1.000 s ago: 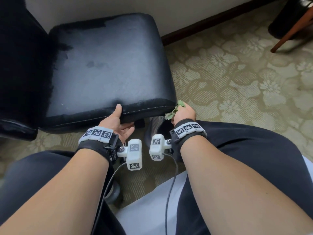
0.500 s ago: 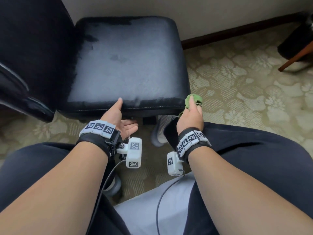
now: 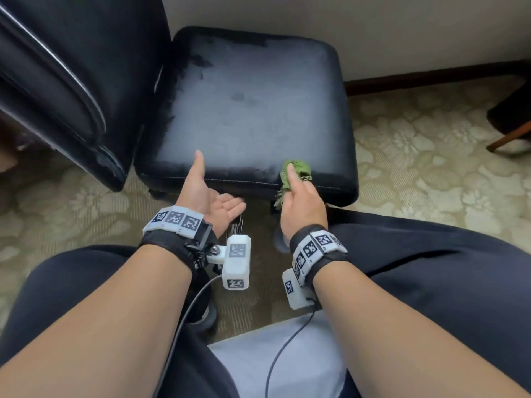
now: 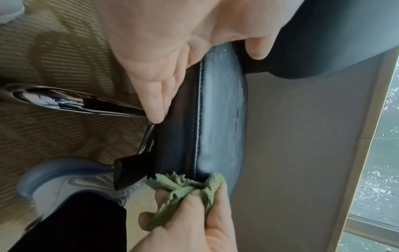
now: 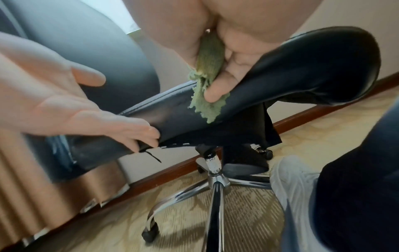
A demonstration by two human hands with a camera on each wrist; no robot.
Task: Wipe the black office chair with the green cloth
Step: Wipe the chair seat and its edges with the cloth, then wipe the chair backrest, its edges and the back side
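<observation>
The black office chair stands before me, its dusty seat in the middle and its backrest at the left. My right hand grips the bunched green cloth and presses it on the seat's front edge near the right corner; the right wrist view shows the cloth draped over that edge. My left hand is at the middle of the front edge, palm up, thumb above the seat top and straight fingers touching the underside. The left wrist view shows the cloth against the seam.
Under the seat is a chrome star base on casters, with my white shoe beside it. My knees in dark trousers flank the chair. A wall with brown skirting runs behind; a wooden furniture leg stands at the right on patterned carpet.
My right hand has lifted the cloth from below the seat's front corner up onto the front edge. The left hand stays at the edge. More of the backrest shows at the left.
</observation>
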